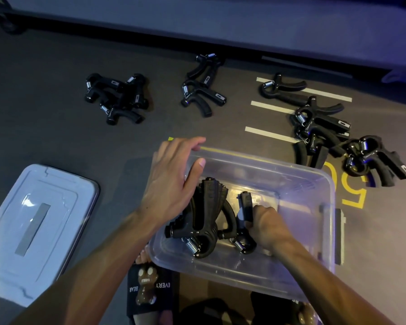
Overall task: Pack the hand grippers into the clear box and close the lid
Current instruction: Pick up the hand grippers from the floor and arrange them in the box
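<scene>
The floor (56, 113) is dark grey, with white tape lines (270, 133) and a yellow painted number (354, 195) on it, and a long pale ledge (197, 17) runs across the back. The clear box (309, 184) sits open on the floor, close to the person, and everything else is told from it. Inside the box lie some black hand grippers (206, 207), stacked at its left end with their springs toward the near wall. The left hand (171, 181) rests on the box's far left corner, fingers straight over the rim and thumb inside, not clenched. The right hand (265, 224) is down inside the box, curled around the handle of one more gripper (245, 205) that stands just beside the stack. The lid (33, 226) lies flat on the floor to the left of the box, well apart from it (it has a grey strip in the middle). Beyond the box, far to the left, is a small heap of grippers (117, 97). Straight behind the box are two more grippers (203, 85). To the right of the box is the biggest pile (326, 130), reaching from behind it round to its right side, lying partly over the tape lines. Bare floor lies between the box's far rim and the two back heaps. At the box's near edge sit slippers with a bear picture (147, 289).
</scene>
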{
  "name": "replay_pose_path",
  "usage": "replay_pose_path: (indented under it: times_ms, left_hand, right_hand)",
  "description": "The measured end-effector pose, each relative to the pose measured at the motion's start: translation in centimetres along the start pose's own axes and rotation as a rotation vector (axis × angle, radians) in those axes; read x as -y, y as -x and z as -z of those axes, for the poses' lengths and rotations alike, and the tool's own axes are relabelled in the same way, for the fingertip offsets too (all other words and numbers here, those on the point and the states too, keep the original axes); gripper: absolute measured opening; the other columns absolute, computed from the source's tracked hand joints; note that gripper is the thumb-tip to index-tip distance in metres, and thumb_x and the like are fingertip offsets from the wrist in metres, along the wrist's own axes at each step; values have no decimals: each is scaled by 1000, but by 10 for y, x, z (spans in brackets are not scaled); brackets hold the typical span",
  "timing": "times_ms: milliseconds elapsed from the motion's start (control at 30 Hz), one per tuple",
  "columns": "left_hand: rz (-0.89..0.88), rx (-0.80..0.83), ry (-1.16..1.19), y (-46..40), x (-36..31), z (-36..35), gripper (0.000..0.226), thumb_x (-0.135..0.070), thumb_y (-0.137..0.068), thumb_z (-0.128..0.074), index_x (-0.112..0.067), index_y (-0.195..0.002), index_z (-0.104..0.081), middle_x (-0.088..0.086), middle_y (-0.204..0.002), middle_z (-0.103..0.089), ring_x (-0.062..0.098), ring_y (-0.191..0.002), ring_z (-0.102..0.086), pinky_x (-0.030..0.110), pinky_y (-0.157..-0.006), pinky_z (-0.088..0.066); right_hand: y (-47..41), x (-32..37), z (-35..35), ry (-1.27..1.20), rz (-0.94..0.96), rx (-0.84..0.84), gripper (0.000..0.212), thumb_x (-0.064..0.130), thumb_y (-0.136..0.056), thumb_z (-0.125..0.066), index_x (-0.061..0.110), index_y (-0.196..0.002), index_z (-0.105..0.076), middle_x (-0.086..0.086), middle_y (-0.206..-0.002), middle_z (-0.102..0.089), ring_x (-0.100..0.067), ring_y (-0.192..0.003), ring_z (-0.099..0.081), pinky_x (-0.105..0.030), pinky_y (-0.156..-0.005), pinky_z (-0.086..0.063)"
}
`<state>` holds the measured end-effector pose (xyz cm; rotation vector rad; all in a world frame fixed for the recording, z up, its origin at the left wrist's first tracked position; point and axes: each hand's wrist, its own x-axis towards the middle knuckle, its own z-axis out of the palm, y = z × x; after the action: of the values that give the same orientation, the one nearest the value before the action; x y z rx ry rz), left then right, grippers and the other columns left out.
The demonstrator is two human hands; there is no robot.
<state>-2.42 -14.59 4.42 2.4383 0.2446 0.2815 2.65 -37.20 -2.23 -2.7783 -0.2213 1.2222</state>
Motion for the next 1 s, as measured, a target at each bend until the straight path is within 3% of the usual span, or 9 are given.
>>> replay_pose_path:
  times_ms: [133,233,400,667,867,1000]
  left_hand:
    - [1,-5,-7,0,1,-1,35,-30,-105,-47,-24,-138,-51,-10,-123,-57,16,-114,-50,46,-100,-41]
    - [4,-3,-8,0,0,-1,35,-31,-105,-47,-24,-138,-52,-10,-124,-57,16,-115,-50,45,-100,-41]
    - [14,6,-20,0,0,-1,35,-32,-105,-46,-26,-139,-52,-11,-124,-56,14,-116,-49,42,-100,-39]
    - [3,-12,4,1,1,-1,32,-30,-105,-48,-27,-136,-53,-12,-123,-56,15,-116,-49,44,-101,-40]
    - [-15,-10,45,2,3,0,29,-27,-106,-49,-26,-135,-54,-13,-123,-56,14,-116,-50,44,-101,-40]
    - [-5,-45,92,-5,3,7,25,-21,-106,-51,-20,-129,-60,-9,-121,-57,12,-113,-51,37,-101,-41]
  right_hand:
    - [5,2,-1,27,64,14,25,19,-101,-49,2,-114,-61,-16,-114,-67,-31,-106,-64,-26,-72,-41]
    - [8,5,4,154,125,25,23,18,-96,-57,9,-116,-62,-13,-113,-69,-27,-103,-67,-28,-81,-51]
    - [16,4,6,287,198,66,31,17,-95,-58,7,-124,-56,-14,-121,-65,-29,-111,-65,-32,-91,-51]
    - [23,3,14,357,222,69,34,29,-94,-56,11,-124,-57,-12,-123,-64,-30,-112,-63,-34,-91,-50]
    - [23,2,23,459,232,-33,33,39,-100,-45,19,-126,-54,-7,-126,-61,-26,-115,-61,-32,-92,-47]
    - [23,6,48,313,299,-159,31,48,-97,-44,29,-111,-64,-1,-109,-71,-26,-103,-66,-33,-81,-50]
